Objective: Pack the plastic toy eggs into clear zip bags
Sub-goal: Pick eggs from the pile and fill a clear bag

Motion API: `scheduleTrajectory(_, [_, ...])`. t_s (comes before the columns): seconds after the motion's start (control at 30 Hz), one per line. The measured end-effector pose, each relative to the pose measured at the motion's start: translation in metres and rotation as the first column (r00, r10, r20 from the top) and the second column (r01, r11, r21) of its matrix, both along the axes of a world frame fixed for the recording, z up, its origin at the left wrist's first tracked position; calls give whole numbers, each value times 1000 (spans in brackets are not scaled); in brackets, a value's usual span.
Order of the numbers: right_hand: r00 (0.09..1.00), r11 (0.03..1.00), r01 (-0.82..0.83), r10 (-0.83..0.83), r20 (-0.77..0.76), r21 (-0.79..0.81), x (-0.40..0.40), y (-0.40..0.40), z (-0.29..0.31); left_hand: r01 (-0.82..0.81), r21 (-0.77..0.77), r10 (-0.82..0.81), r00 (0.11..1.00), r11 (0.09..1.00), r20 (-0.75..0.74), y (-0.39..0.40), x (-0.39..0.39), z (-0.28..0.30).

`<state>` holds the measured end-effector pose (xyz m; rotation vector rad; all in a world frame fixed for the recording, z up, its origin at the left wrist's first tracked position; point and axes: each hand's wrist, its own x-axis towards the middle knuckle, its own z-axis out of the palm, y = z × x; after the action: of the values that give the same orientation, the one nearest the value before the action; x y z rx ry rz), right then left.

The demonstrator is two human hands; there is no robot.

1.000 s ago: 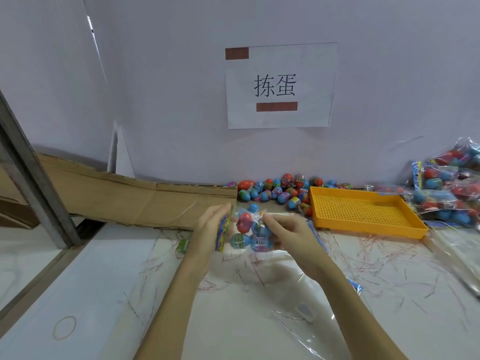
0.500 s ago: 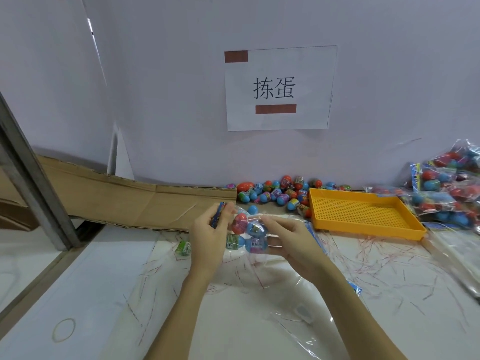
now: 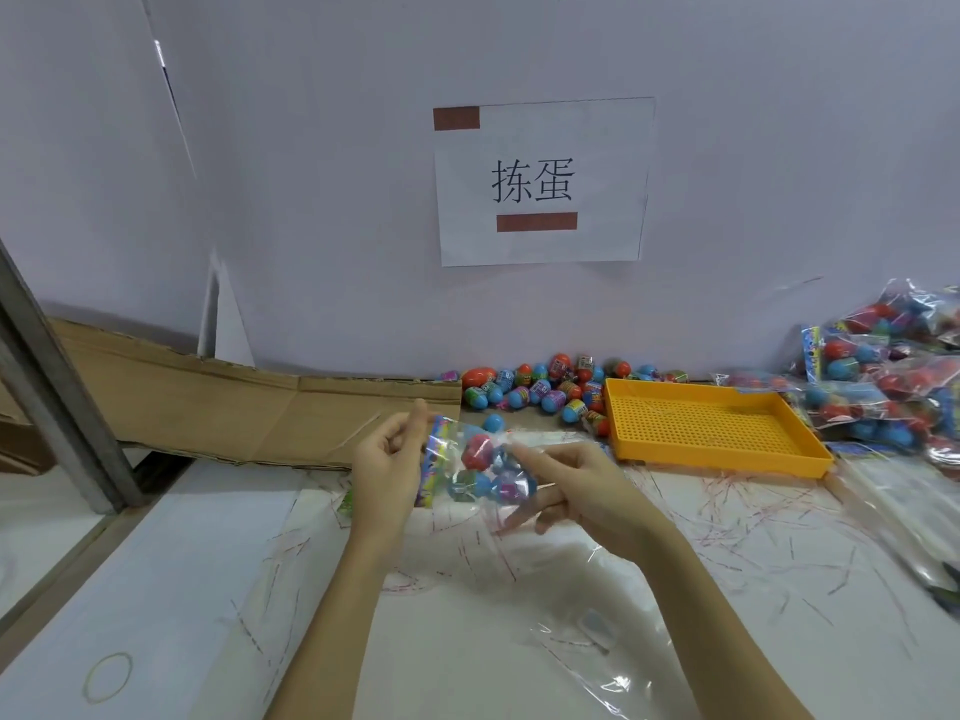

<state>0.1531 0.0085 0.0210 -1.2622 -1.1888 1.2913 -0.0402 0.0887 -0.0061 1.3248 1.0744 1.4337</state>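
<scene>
1. The left hand [image 3: 387, 459] held a clear zip bag [image 3: 470, 467] above the counter [image 3: 208, 589], its fingers curled and its grip pinching the bag's colourful printed edge.
2. The right hand [image 3: 576, 488] met the bag from the other side, fingers reaching under and around the plastic; its grip looked closed on the bag, though the film blurred the fingertips.
3. Inside the bag sat several toy eggs [image 3: 480, 467]: a red one on top, blue and purple ones below it, pressed together.
4. A pile of loose eggs [image 3: 540, 392] lay at the foot of the wall [image 3: 311, 148], behind the hands, with one blue egg [image 3: 492, 422] apart from the pile and just beyond the bag.
5. A yellow tray [image 3: 727, 457] with a perforated floor lay to the right of the pile, touching its nearest eggs.
6. Filled bags [image 3: 883, 387] were heaped at the far right, past the tray.
7. Flat cardboard [image 3: 234, 407] leaned along the wall on the left, beside a grey metal post [image 3: 57, 402].
8. A paper sign [image 3: 543, 181] with two printed characters and two brown tape strips hung on the wall above the eggs.
9. Thin red strips [image 3: 727, 511] were scattered over the counter, and loose clear film [image 3: 597, 641] lay crumpled beneath the right forearm.
10. Nothing lay between the hands and the loose eggs except the lone blue egg.
</scene>
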Motion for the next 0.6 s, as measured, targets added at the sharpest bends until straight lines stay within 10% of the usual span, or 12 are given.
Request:
scheduleTrajectory(0.07, [975, 988, 125, -106, -193, 92, 13, 0, 5, -20, -29, 22, 999, 999, 49, 3, -5, 0])
scheduleTrajectory(0.13, [704, 951, 224, -6, -711, 213, 32, -3, 12, -48, 17, 48, 998, 999, -35, 6, -6, -2])
scheduleTrajectory(0.2, [393, 901, 300, 184, -901, 314, 52, -10, 15, 6, 136, 25, 974, 991, -225, 6, -3, -8])
scheduleTrajectory(0.23, [389, 895, 317, 181, -904, 315, 58, -12, 16, 74, 200, -2, 942, 977, -335, 4, 1, -10])
scheduleTrajectory(0.43, [801, 921, 374, -260, -539, 111, 41, 1, -3, 388, 427, -59, 793, 817, -607, -18, 30, -19])
scheduleTrajectory(0.6, [965, 995, 90, -75, -253, 47, -10, 8, -11, 410, 449, -105, 820, 794, -563, -31, 39, -14])
